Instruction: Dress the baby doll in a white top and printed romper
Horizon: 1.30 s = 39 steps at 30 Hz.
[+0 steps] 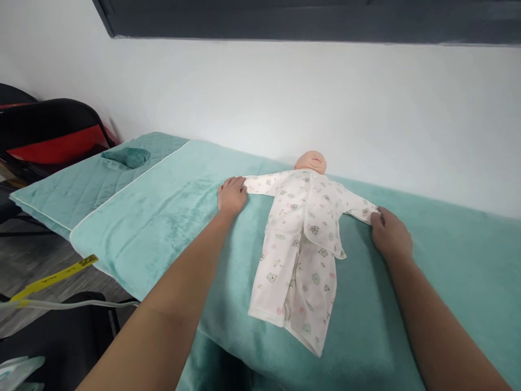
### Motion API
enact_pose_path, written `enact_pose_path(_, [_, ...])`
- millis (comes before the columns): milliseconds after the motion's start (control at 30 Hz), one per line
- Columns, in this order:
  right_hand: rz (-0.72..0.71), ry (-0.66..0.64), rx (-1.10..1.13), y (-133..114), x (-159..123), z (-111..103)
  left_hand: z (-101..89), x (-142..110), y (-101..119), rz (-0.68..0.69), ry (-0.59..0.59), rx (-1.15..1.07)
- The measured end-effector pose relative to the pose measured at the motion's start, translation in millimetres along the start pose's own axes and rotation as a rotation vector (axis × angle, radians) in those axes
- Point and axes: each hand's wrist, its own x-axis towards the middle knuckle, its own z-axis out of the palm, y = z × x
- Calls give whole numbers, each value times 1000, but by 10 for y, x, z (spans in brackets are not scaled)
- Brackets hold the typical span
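A baby doll (pixel 311 161) lies on its back on the teal bed cover, its head toward the wall. It wears a white printed baby shirt (pixel 295 203) and matching trousers (pixel 274 277). Both sleeves are stretched out sideways. My left hand (pixel 232 195) is closed on the cuff of the sleeve at the left. At the right, my right hand (pixel 391 233) pinches the other sleeve's cuff. The doll's hands and feet do not show.
The teal cover (pixel 163 217) spreads over the bed against a white wall (pixel 244 92). A quilted section with a face hole (pixel 128 156) lies at the far left. Black and red chairs (pixel 57 136), a yellow strap (pixel 57 278) and a pale cord (pixel 81 305) are on the left.
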Motion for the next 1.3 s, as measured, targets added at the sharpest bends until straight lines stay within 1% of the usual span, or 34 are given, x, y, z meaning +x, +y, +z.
enact_pose_path(167, [18, -9, 3, 12, 6, 12, 7, 8, -16, 3, 6, 0])
enact_pose_path(400, [61, -15, -9, -13, -20, -20, -16, -14, 0, 2, -16, 9])
enact_pose_path(600, [57, -39, -2, -41, -34, -76, -35, -22, 17, -2, -15, 15])
enact_pose_path(833, [41, -37, 38, -74, -63, -132, -44, -23, 20, 0, -15, 19])
enact_pose_path(1000, [45, -40, 67, -68, -59, -128, -31, -18, 18, 1, -14, 4])
enact_pose_path(1067, [43, -23, 75, -52, -51, -103, -22, -11, 21, -2, -8, -6])
enact_pose_path(1233, [12, 68, 135, 24, -52, -50, -26, -25, -7, -5, 5, -37])
enact_pose_path(1300, [20, 119, 158, 21, -73, -66, -47, -57, 9, -2, 46, -76])
